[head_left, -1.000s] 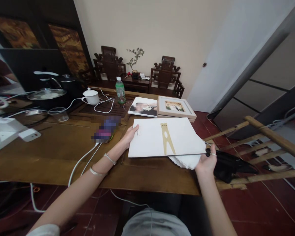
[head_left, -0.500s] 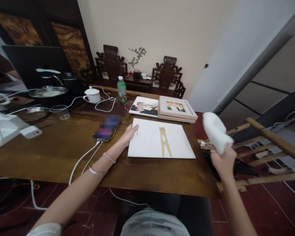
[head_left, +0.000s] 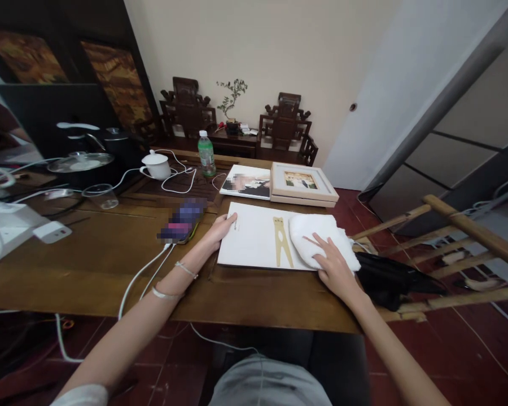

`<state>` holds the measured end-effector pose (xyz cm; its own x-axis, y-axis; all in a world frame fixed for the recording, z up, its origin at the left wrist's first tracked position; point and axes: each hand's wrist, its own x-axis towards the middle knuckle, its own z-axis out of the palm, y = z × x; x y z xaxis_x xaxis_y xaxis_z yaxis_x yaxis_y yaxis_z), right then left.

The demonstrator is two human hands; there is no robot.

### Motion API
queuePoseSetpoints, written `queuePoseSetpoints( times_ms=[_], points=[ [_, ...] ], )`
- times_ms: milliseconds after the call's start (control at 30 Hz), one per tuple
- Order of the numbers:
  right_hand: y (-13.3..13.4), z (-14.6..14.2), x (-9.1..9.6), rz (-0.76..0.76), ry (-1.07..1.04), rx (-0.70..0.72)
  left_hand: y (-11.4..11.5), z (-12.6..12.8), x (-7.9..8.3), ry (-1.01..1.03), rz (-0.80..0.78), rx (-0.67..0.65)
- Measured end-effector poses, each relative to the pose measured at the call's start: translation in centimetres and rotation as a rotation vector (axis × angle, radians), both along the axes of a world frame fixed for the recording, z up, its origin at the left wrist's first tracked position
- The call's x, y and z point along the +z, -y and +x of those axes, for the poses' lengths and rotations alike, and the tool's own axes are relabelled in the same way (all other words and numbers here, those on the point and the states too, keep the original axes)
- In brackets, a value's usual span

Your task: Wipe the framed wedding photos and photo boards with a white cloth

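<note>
A thin white board (head_left: pixel 254 242) with a tan cat-shaped figure (head_left: pixel 280 242) on it lies flat on the wooden table (head_left: pixel 254 301). My left hand (head_left: pixel 220 230) grips its left edge, thumb on top and the other fingers partly hidden. On the board's right part rests a folded white cloth (head_left: pixel 307 231), covering that side. My right hand (head_left: pixel 333 268) lies over the cloth with fingers spread, pressing it down. Just behind the board are a photo print (head_left: pixel 254 183) and a framed picture (head_left: pixel 322 194).
A phone (head_left: pixel 184 220) with white cables lies left of the board. Farther back stand a green-labelled bottle (head_left: pixel 206 155), a lidded white cup (head_left: pixel 156 166) and a clear plastic cup (head_left: pixel 104 196). A wooden rack (head_left: pixel 469 231) is beside the table's right end.
My right hand has brought the white cloth down and left from the air beside the table onto the board's right part. My left hand keeps its hold on the board.
</note>
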<state>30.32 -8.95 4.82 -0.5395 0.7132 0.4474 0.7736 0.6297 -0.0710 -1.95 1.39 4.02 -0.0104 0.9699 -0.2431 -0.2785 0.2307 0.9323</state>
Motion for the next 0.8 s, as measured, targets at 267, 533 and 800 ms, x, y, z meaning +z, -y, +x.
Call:
queuePoseSetpoints(
  times_ms=[267,533,800],
  points=[
    [-0.2,-0.8,-0.6,0.024,0.029,-0.044,1.2,-0.3,1.3,-0.711,0.223,0.083],
    [-0.3,-1.0,-1.1,0.054,0.036,-0.061,1.8,-0.3,0.6,-0.932,0.454,0.051],
    [-0.2,-1.4,-1.1,0.097,0.048,-0.069,1.5,0.4,-1.1,-1.258,0.676,-0.192]
  ],
)
